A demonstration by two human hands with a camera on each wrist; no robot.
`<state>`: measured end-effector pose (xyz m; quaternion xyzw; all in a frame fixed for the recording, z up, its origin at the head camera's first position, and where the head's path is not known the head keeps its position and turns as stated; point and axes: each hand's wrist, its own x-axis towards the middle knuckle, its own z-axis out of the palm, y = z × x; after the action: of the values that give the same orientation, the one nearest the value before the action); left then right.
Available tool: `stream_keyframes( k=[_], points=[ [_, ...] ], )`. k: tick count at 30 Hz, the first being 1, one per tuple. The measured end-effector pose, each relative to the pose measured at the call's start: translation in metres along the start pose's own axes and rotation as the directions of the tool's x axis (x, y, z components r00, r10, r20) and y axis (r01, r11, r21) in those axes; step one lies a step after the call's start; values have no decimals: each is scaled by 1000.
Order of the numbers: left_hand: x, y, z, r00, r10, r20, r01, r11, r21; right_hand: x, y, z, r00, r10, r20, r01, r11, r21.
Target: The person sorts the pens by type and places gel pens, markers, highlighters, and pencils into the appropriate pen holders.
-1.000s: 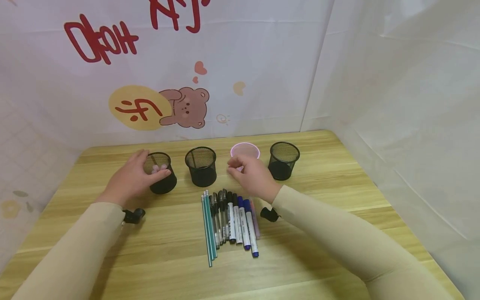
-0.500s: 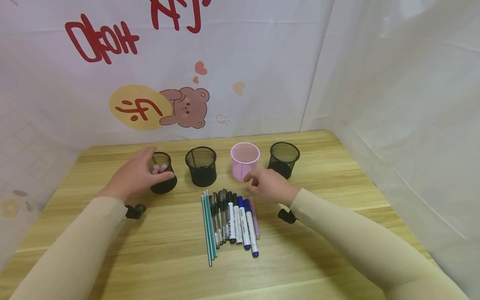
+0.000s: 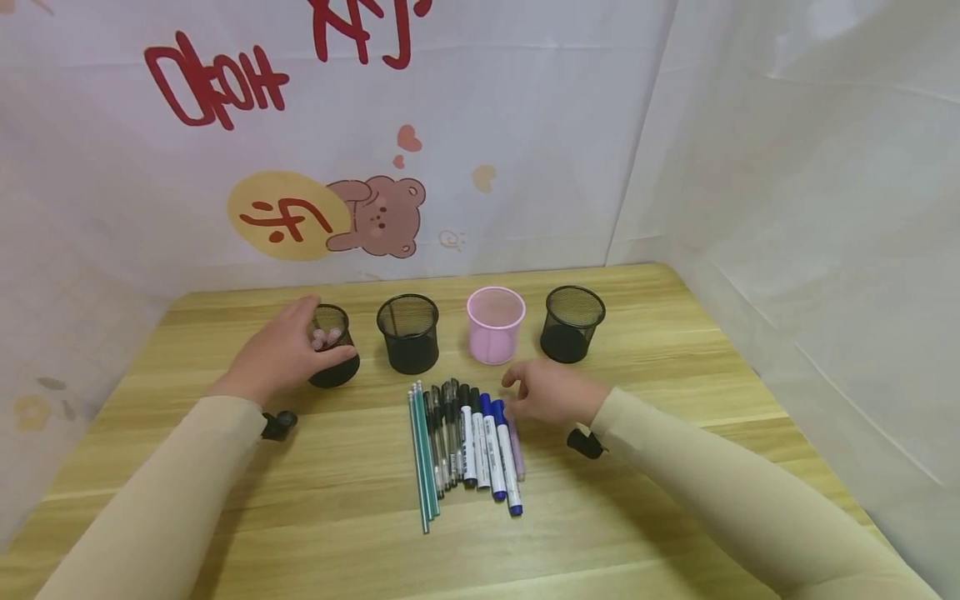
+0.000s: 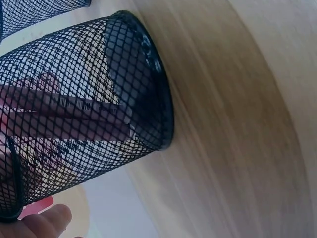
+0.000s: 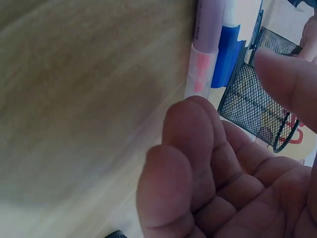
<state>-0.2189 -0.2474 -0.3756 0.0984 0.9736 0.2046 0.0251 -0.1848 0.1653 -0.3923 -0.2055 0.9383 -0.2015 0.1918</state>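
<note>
My left hand [image 3: 279, 353] holds the leftmost black mesh pen cup [image 3: 334, 372], thumb at the near side and fingers behind. Two pink pens [image 4: 74, 121] stand inside it, seen through the mesh in the left wrist view. My right hand [image 3: 557, 392], fingers bent and nothing in them, hovers beside the top end of a row of pens. Closest to its fingertips is a pink pen [image 5: 209, 29] with a clear cap. Left of that pen lie blue-capped markers [image 3: 507, 450], black-capped markers [image 3: 468, 446], black gel pens [image 3: 452, 433] and green pencils [image 3: 422, 458].
Another black mesh cup [image 3: 411, 354], a pink mesh cup [image 3: 492, 342] and a third black mesh cup [image 3: 566, 343] stand along the back of the wooden table [image 3: 337, 533]. A printed white cloth [image 3: 540, 150] hangs behind.
My right hand has drawn back from the pink cup, down and to the right, toward the upper ends of the pens. The left hand stays at its cup.
</note>
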Motion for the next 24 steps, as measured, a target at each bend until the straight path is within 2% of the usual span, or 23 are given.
stream_keyframes(
  k=[8, 24],
  points=[
    [0, 2, 0, 999, 23, -29, -21, 995, 94, -1, -3, 4, 1000, -2, 17, 2, 1000, -4],
    [-2, 6, -1, 1000, 12, -18, -11, 995, 103, -4, -6, 4, 999, -23, 22, 24, 1000, -21]
  ],
)
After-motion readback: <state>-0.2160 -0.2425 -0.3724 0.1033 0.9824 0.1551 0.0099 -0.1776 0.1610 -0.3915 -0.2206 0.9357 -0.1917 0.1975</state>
